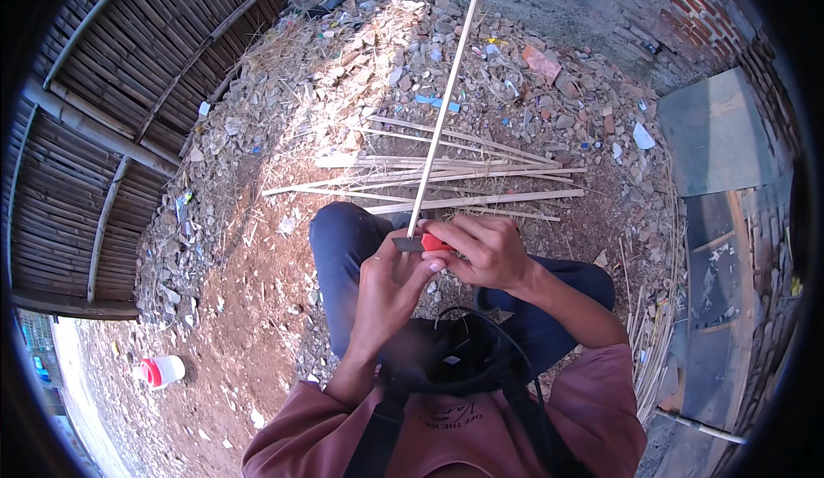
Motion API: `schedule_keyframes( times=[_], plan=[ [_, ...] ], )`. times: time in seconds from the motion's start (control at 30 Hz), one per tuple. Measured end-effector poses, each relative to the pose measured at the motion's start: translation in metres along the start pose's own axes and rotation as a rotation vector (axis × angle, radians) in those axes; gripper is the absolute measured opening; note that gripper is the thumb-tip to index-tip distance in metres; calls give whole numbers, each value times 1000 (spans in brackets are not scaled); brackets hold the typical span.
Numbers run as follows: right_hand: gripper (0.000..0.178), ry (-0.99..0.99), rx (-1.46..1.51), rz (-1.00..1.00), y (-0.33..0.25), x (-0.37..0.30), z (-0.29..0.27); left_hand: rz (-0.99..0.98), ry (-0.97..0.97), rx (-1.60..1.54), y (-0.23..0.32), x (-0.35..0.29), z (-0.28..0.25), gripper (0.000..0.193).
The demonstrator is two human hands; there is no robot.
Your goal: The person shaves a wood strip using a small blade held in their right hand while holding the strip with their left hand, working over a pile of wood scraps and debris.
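Note:
In my right hand (491, 251) is a utility knife (435, 243) with a red handle, gripped between fingers and thumb. Its dark flat blade points left and lies against a long pale bamboo strip (442, 109). My left hand (390, 289) is closed around the lower end of that strip, just below the blade, its thumb close to the knife. From there the strip slants up and away, past the top of the view. Both hands meet above my crossed legs. Several more bamboo strips (481, 196) lie loosely piled on the ground beyond my knees.
A rubble heap (378, 57) with bits of litter rises behind the strips. On the left stands a bamboo-slat wall (163, 57). A white container with a red lid (161, 372) sits at lower left. Grey panels (717, 135) lean along the right side, near a brick wall (708, 6).

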State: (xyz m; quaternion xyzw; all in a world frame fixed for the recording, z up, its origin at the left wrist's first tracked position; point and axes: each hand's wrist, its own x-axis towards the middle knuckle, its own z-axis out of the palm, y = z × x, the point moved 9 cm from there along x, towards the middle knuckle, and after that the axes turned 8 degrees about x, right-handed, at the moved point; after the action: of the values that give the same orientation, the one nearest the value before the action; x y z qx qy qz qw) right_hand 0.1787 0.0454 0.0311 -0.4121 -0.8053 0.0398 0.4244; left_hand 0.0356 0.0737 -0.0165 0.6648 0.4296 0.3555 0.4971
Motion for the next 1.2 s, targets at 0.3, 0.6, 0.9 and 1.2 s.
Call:
schedule_keyframes(
  times=[0.3, 0.6, 0.9, 1.2],
  plan=[
    [45, -8, -9, 4, -1, -2, -1, 40, -2, -55, 3, 1, 1, 46],
    [44, 2, -15, 13, -3, -2, -2, 24, 4, -76, 4, 2, 0, 41],
    [45, -10, -34, 59, -4, 1, -4, -19, 22, 41, 8, 2, -1, 32],
    [47, 11, -44, 72, -2, 0, -6, -24, 54, 124, 12, 2, -1, 30]
  ],
)
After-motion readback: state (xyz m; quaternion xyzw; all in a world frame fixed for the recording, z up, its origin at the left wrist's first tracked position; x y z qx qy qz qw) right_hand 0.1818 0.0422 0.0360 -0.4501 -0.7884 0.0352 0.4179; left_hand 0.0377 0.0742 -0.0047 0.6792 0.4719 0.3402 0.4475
